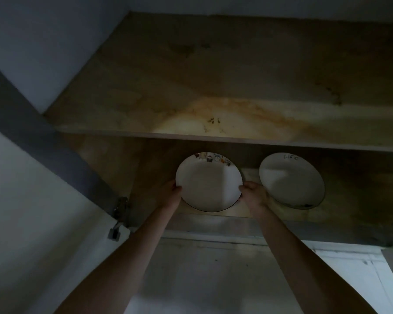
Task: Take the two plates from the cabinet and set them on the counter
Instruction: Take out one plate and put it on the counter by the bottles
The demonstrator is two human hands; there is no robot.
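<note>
Now my left hand [171, 193] and right hand [253, 193] clamp left plate [210, 184] by opposite rims; I'd draw it out level, clearing shelf [213, 134] above and right plate [292, 180].

The right hand [255, 193] hides the second plate's [292, 180] left rim.

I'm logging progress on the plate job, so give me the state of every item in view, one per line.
Round white plate with coloured pictures on its rim: in the cabinet, gripped at both side edges.
Round white plate with dark writing: in the cabinet, untouched, tilted.
Left hand: grip closed on the pictured plate's left edge.
Right hand: grip closed on its right edge.
White cabinet door: open.
Stained wooden shelf: bare underside showing.
</note>
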